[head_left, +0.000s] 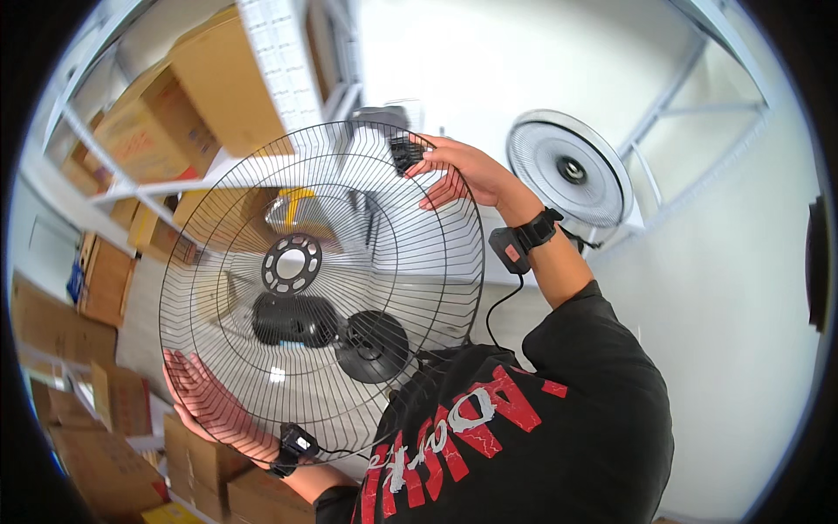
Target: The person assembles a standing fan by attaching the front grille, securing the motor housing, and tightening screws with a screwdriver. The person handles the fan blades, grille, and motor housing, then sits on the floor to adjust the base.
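Observation:
A large round black wire fan grille with a ringed hub at its centre is held up in front of me. My left hand supports its lower left rim, the fingers stretched behind the wires. At the upper right rim, my right hand grips the grille with bent fingers. A small black ribbed piece shows by those fingertips; its kind is unclear. Through the wires appear a black fan motor housing and a round black disc, both beyond the grille.
Another fan with its grille stands by the white wall at right. Metal shelving carries cardboard boxes at upper left. More boxes are stacked at lower left. A black cable hangs from my right wrist device.

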`<move>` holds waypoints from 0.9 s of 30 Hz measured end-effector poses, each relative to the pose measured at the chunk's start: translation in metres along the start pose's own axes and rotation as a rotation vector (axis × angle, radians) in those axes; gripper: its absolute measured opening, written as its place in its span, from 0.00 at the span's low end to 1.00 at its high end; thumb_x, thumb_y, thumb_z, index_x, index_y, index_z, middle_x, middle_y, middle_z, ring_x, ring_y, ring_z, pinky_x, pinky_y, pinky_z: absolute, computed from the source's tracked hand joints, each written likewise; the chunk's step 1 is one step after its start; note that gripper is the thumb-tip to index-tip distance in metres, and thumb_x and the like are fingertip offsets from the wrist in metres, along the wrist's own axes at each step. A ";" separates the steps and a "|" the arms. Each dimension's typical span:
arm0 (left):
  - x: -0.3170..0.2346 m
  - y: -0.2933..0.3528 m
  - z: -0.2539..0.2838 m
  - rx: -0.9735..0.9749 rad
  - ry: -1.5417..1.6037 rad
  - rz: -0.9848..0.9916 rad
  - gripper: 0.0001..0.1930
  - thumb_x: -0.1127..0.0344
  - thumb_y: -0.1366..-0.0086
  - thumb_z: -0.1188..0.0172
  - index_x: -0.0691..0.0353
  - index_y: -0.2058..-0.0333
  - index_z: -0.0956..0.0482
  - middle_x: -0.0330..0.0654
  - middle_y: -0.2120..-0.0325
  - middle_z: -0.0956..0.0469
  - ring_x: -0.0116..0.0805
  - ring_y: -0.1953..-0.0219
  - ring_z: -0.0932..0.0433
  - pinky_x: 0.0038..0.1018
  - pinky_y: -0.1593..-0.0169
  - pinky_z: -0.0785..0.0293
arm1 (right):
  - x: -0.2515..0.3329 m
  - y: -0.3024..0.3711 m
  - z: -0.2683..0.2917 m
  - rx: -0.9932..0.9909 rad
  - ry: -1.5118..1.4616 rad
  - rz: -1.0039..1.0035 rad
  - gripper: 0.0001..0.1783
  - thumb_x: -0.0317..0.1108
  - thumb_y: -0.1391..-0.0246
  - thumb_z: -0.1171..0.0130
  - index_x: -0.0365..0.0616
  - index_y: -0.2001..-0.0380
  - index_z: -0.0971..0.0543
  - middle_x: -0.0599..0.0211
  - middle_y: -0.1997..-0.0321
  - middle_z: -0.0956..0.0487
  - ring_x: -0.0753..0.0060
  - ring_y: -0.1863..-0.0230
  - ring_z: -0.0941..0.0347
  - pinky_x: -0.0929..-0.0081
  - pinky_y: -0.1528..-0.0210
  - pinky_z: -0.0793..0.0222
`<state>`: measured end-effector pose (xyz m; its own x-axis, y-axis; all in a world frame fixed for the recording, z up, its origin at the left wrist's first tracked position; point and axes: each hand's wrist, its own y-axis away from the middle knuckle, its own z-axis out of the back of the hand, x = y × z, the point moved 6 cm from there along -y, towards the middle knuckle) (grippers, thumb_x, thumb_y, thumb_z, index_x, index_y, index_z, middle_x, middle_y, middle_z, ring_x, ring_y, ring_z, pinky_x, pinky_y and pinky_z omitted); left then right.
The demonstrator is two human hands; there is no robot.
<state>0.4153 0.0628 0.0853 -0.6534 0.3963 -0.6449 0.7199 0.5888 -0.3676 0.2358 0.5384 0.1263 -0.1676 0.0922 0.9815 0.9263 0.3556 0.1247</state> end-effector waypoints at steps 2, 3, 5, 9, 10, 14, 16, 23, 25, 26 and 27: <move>0.012 0.021 -0.052 0.039 -0.123 0.037 0.34 0.47 0.27 0.68 0.68 0.34 0.45 0.52 0.31 0.48 0.47 0.29 0.51 0.44 0.27 0.60 | -0.001 0.049 0.051 -0.156 0.016 0.023 0.33 0.39 0.34 0.55 0.35 0.31 0.47 0.51 0.51 0.22 0.61 0.69 0.17 0.75 0.67 0.16; 0.005 0.032 -0.074 0.045 -0.173 0.031 0.34 0.46 0.28 0.68 0.67 0.33 0.44 0.51 0.32 0.46 0.46 0.30 0.49 0.43 0.28 0.58 | 0.000 0.066 0.071 -0.201 0.042 0.051 0.32 0.41 0.33 0.54 0.35 0.32 0.45 0.53 0.52 0.21 0.64 0.69 0.17 0.76 0.67 0.17; 0.035 0.039 -0.111 0.105 -0.287 0.081 0.34 0.44 0.28 0.65 0.64 0.33 0.43 0.49 0.35 0.42 0.43 0.34 0.43 0.39 0.33 0.50 | 0.002 0.108 0.118 -0.334 0.035 0.092 0.32 0.43 0.34 0.52 0.33 0.34 0.41 0.54 0.53 0.23 0.67 0.70 0.18 0.76 0.66 0.17; 0.130 0.077 -0.195 0.228 -0.465 0.226 0.31 0.48 0.29 0.56 0.61 0.34 0.39 0.47 0.38 0.37 0.35 0.47 0.29 0.27 0.47 0.35 | -0.011 0.179 0.252 -0.533 -0.061 0.177 0.30 0.44 0.33 0.51 0.33 0.36 0.38 0.55 0.55 0.22 0.70 0.70 0.19 0.76 0.65 0.18; 0.152 0.093 -0.219 0.263 -0.432 0.240 0.31 0.48 0.28 0.56 0.62 0.35 0.38 0.47 0.39 0.36 0.35 0.47 0.29 0.27 0.47 0.35 | -0.011 0.200 0.280 -0.583 -0.053 0.178 0.29 0.43 0.32 0.53 0.33 0.36 0.38 0.56 0.56 0.21 0.70 0.69 0.19 0.77 0.65 0.18; 0.247 0.159 -0.308 0.312 -0.286 0.407 0.26 0.58 0.26 0.55 0.70 0.37 0.38 0.50 0.38 0.34 0.43 0.40 0.30 0.31 0.40 0.35 | -0.027 0.270 0.400 -0.623 -0.048 0.174 0.29 0.42 0.31 0.54 0.36 0.34 0.40 0.57 0.52 0.20 0.65 0.65 0.18 0.76 0.62 0.19; 0.291 0.188 -0.358 0.371 -0.300 0.486 0.25 0.60 0.26 0.52 0.72 0.38 0.36 0.50 0.39 0.33 0.42 0.41 0.29 0.32 0.40 0.33 | -0.036 0.307 0.452 -0.677 -0.048 0.113 0.29 0.39 0.32 0.53 0.41 0.32 0.42 0.60 0.47 0.22 0.66 0.60 0.19 0.72 0.58 0.20; 0.435 0.246 -0.455 0.575 -0.521 0.635 0.24 0.69 0.28 0.53 0.70 0.36 0.39 0.46 0.39 0.33 0.38 0.42 0.29 0.32 0.44 0.28 | -0.071 0.367 0.580 -0.910 -0.101 0.006 0.27 0.34 0.34 0.51 0.50 0.33 0.38 0.65 0.45 0.30 0.67 0.59 0.23 0.70 0.61 0.22; 0.473 0.267 -0.480 0.580 -0.527 0.664 0.20 0.70 0.28 0.54 0.69 0.40 0.33 0.44 0.47 0.27 0.33 0.50 0.26 0.28 0.49 0.27 | -0.105 0.375 0.620 -0.993 -0.152 0.037 0.24 0.32 0.34 0.54 0.53 0.36 0.33 0.68 0.52 0.28 0.72 0.62 0.24 0.76 0.64 0.24; 0.492 0.272 -0.485 0.580 -0.514 0.704 0.18 0.70 0.29 0.54 0.69 0.43 0.30 0.42 0.52 0.26 0.30 0.53 0.26 0.26 0.52 0.28 | -0.114 0.375 0.633 -1.005 -0.171 0.048 0.23 0.31 0.34 0.54 0.53 0.37 0.32 0.68 0.53 0.28 0.73 0.63 0.24 0.77 0.65 0.25; 0.512 0.276 -0.486 0.576 -0.499 0.739 0.16 0.71 0.29 0.54 0.69 0.46 0.27 0.40 0.57 0.25 0.27 0.57 0.27 0.24 0.54 0.28 | -0.121 0.373 0.647 -1.013 -0.187 0.063 0.23 0.31 0.35 0.55 0.53 0.37 0.31 0.69 0.54 0.27 0.74 0.63 0.24 0.78 0.66 0.26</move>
<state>0.1656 0.7709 -0.0204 0.0674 0.1088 -0.9918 0.9867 -0.1549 0.0501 0.3833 1.2613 -0.0394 -0.0789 0.2573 0.9631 0.7706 -0.5971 0.2227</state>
